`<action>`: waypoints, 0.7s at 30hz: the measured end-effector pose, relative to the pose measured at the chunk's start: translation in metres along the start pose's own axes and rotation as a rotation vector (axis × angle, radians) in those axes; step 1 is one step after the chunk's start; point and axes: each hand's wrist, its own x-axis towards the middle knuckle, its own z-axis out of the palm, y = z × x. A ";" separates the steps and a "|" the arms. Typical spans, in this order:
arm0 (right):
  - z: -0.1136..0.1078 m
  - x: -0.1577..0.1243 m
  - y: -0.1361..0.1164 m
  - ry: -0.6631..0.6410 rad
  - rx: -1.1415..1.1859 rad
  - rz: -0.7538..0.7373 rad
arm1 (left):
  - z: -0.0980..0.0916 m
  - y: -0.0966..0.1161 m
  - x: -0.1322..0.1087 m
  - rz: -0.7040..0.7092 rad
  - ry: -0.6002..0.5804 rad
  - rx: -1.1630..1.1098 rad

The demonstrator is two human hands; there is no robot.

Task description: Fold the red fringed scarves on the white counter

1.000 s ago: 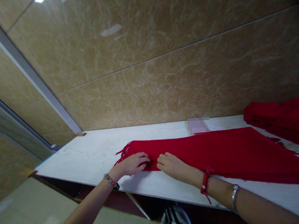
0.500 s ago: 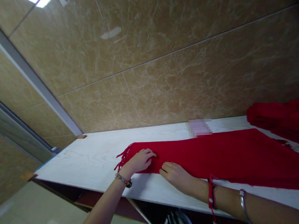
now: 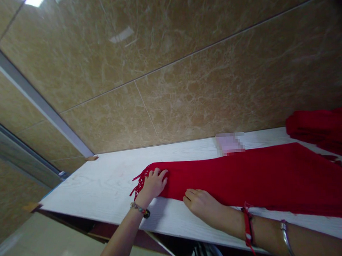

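A long red fringed scarf lies flat along a white wooden table. My left hand rests on the scarf's left end beside the fringe, fingers stretched flat on the cloth. My right hand sits at the scarf's near edge a little to the right, with its fingers curled onto that edge. A beaded bracelet circles my left wrist. A red cord and a metal bangle are on my right forearm.
A pile of more red cloth lies at the table's far right. A small pale blurred object stands against the brown marble wall. Tiled floor shows below the table's left end.
My left hand has slid left and away along the scarf toward the fringe and flattened out. My right hand has stayed at the near edge, shifting slightly.
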 end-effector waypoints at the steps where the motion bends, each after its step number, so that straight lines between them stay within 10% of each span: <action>1: -0.001 0.000 0.000 -0.004 0.004 0.001 | 0.002 -0.005 0.003 -0.113 -0.012 0.042; 5: -0.002 0.001 0.000 -0.018 0.020 -0.001 | 0.005 -0.004 0.006 -0.330 -0.006 0.120; 12: -0.006 0.001 0.000 -0.037 0.037 0.019 | 0.008 0.018 0.016 0.417 -0.087 -0.158; 17: -0.013 0.000 0.001 -0.072 0.071 0.008 | 0.028 -0.006 0.044 -0.047 -0.106 -0.162; 21: -0.017 0.002 0.003 -0.093 0.157 0.058 | 0.038 -0.017 0.051 -0.130 -0.044 -0.144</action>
